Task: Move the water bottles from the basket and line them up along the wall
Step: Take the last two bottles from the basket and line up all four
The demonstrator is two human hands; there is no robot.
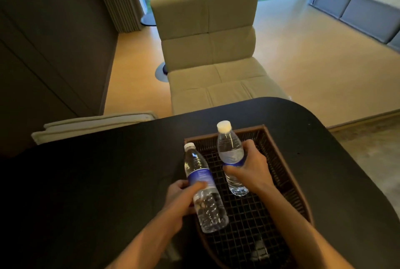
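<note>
A brown wicker basket (279, 173) sits on the black table (97, 182). My left hand (180, 201) grips a clear water bottle (207, 208) with a blue label and white cap, held over the basket's left rim and tilted. My right hand (249, 167) holds a second water bottle (230, 149) of the same kind, lifted above the basket's middle, cap pointing away from me. Something pale and blurred lies in the basket's near end, partly hidden by my right forearm.
A beige padded chair (207, 52) stands just beyond the table's far edge. A dark wall (54, 41) runs along the left, with a folded beige cushion (91, 123) at the table's far left. A grey sofa (357, 6) is at the far right.
</note>
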